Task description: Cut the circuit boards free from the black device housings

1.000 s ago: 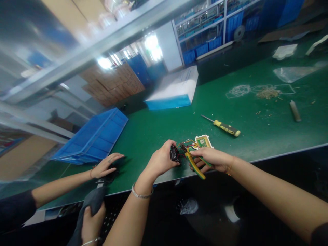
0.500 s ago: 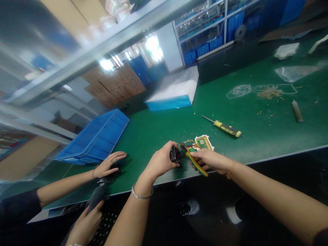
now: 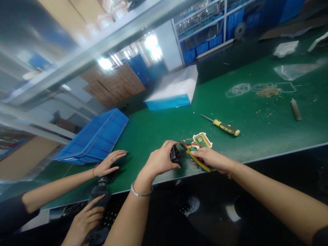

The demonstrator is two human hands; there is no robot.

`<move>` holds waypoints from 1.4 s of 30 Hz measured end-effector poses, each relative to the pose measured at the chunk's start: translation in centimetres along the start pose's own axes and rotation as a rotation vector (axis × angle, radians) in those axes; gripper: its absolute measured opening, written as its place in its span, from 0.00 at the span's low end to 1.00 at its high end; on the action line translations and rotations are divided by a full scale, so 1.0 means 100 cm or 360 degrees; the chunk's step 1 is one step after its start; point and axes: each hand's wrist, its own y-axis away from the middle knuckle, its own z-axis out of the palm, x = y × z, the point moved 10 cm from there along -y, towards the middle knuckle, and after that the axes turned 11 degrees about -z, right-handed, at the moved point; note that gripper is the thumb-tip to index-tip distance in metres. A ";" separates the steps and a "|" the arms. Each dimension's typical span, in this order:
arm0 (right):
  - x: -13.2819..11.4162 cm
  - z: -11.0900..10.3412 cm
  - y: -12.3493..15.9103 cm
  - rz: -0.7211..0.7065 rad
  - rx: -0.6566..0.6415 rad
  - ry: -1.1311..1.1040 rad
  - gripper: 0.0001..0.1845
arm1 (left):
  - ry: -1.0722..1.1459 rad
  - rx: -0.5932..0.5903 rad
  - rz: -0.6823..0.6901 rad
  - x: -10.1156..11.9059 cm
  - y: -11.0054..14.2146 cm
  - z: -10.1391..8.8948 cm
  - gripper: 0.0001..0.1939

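Observation:
My left hand (image 3: pixel 162 158) is closed around a small black plastic part (image 3: pixel 174 155), which I hold near the front edge of the bench. In my right hand (image 3: pixel 208 158) is a pair of wire cutters (image 3: pixel 201 164) with yellow-green handles. Their dark jaws are at the thin red and yellow wires (image 3: pixel 188 140) beside the black part; whether they grip a wire I cannot tell. Just beyond my right fingers lies a white housing (image 3: pixel 210 142) with a green circuit board (image 3: pixel 201 140) inside, and the wires lead towards it.
A screwdriver (image 3: pixel 227 127) lies behind the housing on the green bench (image 3: pixel 153 126). Further right are a small tube (image 3: pixel 296 110), brass-coloured pins (image 3: pixel 269 91) and a plastic bag (image 3: pixel 294 72). At left, a co-worker's hands (image 3: pixel 109 164) handle a dark power tool (image 3: pixel 98 196) near a blue bin (image 3: pixel 94 136).
My cutters have tilted, their handles swinging slightly up and right. The co-worker's lower hand and dark tool have shifted, with the fingers now spread over the tool. My left hand stays nearly still.

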 end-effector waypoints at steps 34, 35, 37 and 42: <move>0.004 -0.003 0.009 0.0112 -0.0030 -0.0220 0.11 | -0.0042 -0.0013 0.0000 0.015 -0.004 -0.004 0.27; 0.005 -0.003 0.009 0.0117 -0.0032 -0.0222 0.11 | -0.0043 -0.0009 -0.0001 0.015 -0.004 -0.004 0.27; 0.006 -0.003 0.010 0.0120 -0.0034 -0.0219 0.11 | -0.0045 -0.0003 0.0004 0.014 -0.004 -0.005 0.27; 0.008 -0.004 0.010 0.0130 -0.0048 -0.0185 0.15 | -0.0039 -0.0010 0.0022 0.013 -0.003 -0.005 0.26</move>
